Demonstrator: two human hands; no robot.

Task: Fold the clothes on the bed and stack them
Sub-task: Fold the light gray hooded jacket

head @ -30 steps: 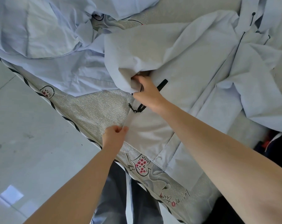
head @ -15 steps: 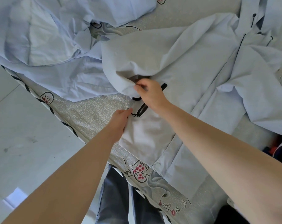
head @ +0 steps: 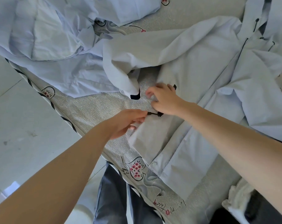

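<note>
Pale-blue creased cotton jacket (head: 193,75) lies flat; left hand (head: 127,122) fingers pinch its black cord (head: 154,113), right hand (head: 164,101) fingers curl loosely.

Two hands, the left hand (head: 127,122) and the right hand (head: 165,101), are showing over one bed (head: 95,107); at least two pale blue garments (head: 193,65) are lying there; exact number unclear.

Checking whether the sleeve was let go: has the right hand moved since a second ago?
Yes. The right hand has come out from under the sleeve cuff, now apart to its right.
</note>
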